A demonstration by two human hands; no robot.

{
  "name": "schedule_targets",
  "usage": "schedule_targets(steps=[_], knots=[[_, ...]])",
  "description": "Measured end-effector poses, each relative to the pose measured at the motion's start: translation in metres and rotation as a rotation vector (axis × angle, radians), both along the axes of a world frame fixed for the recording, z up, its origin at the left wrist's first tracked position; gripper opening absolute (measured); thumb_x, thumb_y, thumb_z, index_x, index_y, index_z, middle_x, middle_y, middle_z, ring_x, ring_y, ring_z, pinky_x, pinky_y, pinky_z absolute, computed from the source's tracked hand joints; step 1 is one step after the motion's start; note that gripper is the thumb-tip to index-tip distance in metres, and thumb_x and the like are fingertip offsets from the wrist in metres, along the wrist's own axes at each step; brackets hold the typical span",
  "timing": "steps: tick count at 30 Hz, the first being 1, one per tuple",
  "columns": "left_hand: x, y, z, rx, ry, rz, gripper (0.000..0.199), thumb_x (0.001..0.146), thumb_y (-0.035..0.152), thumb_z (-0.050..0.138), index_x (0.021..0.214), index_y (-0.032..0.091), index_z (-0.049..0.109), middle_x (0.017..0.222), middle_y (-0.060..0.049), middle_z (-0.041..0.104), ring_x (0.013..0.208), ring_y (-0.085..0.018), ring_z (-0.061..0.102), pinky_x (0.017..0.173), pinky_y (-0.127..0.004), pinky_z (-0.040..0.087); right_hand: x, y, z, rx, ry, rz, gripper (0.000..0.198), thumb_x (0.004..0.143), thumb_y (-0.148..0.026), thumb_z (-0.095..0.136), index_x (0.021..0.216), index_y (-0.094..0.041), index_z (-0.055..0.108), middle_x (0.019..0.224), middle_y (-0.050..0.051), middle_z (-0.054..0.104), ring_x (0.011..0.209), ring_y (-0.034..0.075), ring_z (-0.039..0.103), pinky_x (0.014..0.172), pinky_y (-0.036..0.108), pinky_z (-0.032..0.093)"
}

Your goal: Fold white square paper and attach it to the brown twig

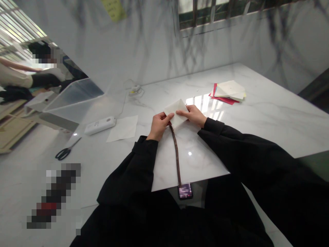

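Head view shows your left hand (159, 124) and right hand (193, 115) meeting over a small sheet of white paper (177, 111) lying on the white marble table (269, 116), each hand closed in a pinch on its own side of the sheet. Your left thumb and fingers clamp the near-left corner while your right fingers press along the right edge, which looks like a way to keep the paper flat and lined up as a crease is set; whether it is already folded over, you cannot tell for sure. A brown lanyard strap (176, 154) hangs from your neck and runs between your wrists, just under the paper's near edge. To the left of your left hand lies another white sheet (123, 128), flat and untouched, and beyond it a white power strip (100, 125). Further left, near the table's edge, sit black-handled scissors (65, 151), well apart from both hands. Beyond your right hand rests a stack of coloured paper (228, 92), red beneath, pale on top. A clear plastic bin (74, 99) stands far to the left.
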State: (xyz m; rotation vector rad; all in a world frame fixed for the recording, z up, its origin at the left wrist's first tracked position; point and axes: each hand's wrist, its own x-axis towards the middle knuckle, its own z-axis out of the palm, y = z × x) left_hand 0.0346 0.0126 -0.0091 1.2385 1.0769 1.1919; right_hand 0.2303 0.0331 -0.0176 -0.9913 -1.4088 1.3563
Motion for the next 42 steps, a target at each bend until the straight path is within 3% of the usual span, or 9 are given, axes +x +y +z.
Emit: schedule_targets(steps=[10, 24, 42], knots=[[-0.001, 0.0, 0.002, 0.007, -0.02, 0.022, 0.055, 0.067, 0.051, 0.094, 0.103, 0.012, 0.08, 0.099, -0.013, 0.082, 0.093, -0.028, 0.077, 0.088, -0.042, 0.064, 0.002, 0.003, 0.002, -0.007, -0.091, 0.067, 0.052, 0.076, -0.066, 0.085, 0.087, -0.016, 0.074, 0.076, 0.005, 0.072, 0.065, 0.017, 0.062, 0.052, 0.026, 0.049], [-0.001, -0.001, 0.003, 0.011, -0.028, 0.017, 0.056, 0.065, 0.05, 0.096, 0.103, 0.012, 0.08, 0.1, -0.014, 0.082, 0.098, -0.032, 0.077, 0.091, -0.047, 0.063, 0.005, 0.003, -0.001, 0.087, -0.1, 0.055, 0.061, 0.076, -0.071, 0.081, 0.092, -0.012, 0.079, 0.074, 0.004, 0.07, 0.062, 0.014, 0.056, 0.052, 0.024, 0.042], [-0.001, -0.001, 0.004, 0.002, -0.026, 0.018, 0.059, 0.063, 0.05, 0.096, 0.105, 0.011, 0.08, 0.1, -0.013, 0.082, 0.091, -0.027, 0.077, 0.088, -0.04, 0.062, 0.005, 0.009, -0.008, 0.106, -0.099, 0.052, 0.066, 0.075, -0.073, 0.082, 0.093, -0.01, 0.078, 0.073, 0.005, 0.068, 0.06, 0.012, 0.052, 0.05, 0.024, 0.04]])
